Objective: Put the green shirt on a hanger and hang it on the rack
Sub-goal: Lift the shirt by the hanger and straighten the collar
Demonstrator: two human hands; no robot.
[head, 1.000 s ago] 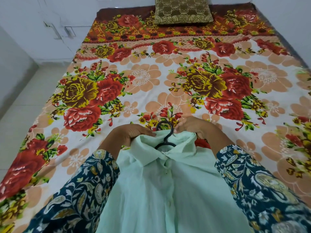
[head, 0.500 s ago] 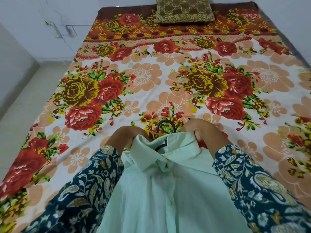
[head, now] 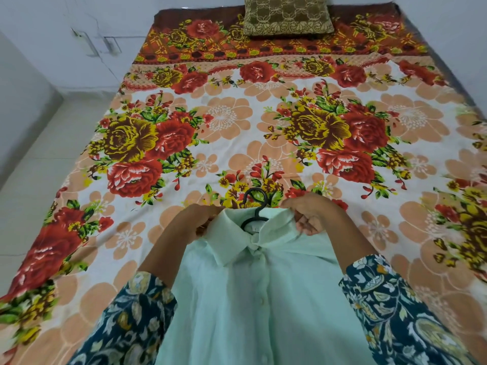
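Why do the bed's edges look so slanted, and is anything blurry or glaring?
Head view: the wide-angle lens splays the sides of the floral bedspread outward. Head view: the light is soft and even, with no glare or hard shadows. Head view: the pale green collared shirt and the black hanger hook look fairly sharp.

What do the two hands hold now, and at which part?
The green shirt: left hand and right hand each grip its shoulder fabric beside the collar. The hanger hook between them is not gripped.
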